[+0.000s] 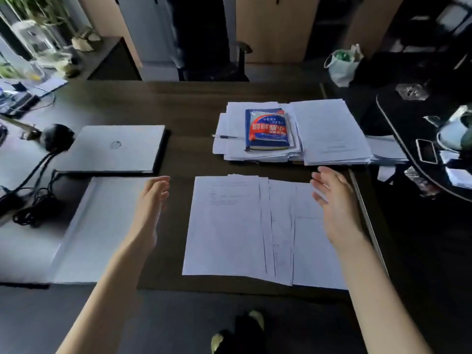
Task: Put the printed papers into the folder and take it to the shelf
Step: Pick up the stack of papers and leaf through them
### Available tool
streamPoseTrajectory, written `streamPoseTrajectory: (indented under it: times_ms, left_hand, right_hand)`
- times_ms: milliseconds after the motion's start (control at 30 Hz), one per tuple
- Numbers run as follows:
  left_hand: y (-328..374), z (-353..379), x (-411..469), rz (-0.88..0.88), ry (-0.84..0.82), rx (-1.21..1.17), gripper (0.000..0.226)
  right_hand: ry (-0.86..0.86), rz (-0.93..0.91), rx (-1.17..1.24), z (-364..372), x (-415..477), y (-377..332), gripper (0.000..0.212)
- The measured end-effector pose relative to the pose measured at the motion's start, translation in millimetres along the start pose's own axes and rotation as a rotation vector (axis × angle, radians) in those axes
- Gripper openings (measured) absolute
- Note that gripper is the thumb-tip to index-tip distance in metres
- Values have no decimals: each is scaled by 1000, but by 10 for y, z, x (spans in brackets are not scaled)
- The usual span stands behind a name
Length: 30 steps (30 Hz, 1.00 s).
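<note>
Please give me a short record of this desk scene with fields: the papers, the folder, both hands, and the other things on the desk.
papers: printed papers fanned flat on the desk, near edge
folder: white folder lying left of the papers
left hand: left hand open, hovering between folder and papers
right hand: right hand open above the papers' right edge
behind: paper stack with blue book; closed laptop

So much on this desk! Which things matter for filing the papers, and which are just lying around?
For the job:
- fanned printed papers
- white folder
- left hand
- right hand

Just lying about:
- closed laptop
- blue book
- paper stack
- pen
</note>
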State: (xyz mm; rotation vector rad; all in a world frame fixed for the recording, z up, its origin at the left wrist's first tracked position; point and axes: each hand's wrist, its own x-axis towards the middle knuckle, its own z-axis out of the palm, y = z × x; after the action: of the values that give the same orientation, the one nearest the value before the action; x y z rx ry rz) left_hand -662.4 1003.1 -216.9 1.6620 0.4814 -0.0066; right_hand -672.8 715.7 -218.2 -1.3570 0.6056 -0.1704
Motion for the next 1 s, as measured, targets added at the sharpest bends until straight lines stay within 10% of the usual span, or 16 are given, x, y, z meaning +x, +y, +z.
streamPoseTrajectory:
  times_ms: [567, 1000]
  left_hand:
    - [-1099, 461, 1018, -518, -34, 291, 17]
    - [-1135, 1126, 768, -494, -123, 342, 41]
  right_hand:
    - [409, 410, -949, -819, 896, 1297, 44]
    - [213, 350, -972, 12, 635, 1626, 61]
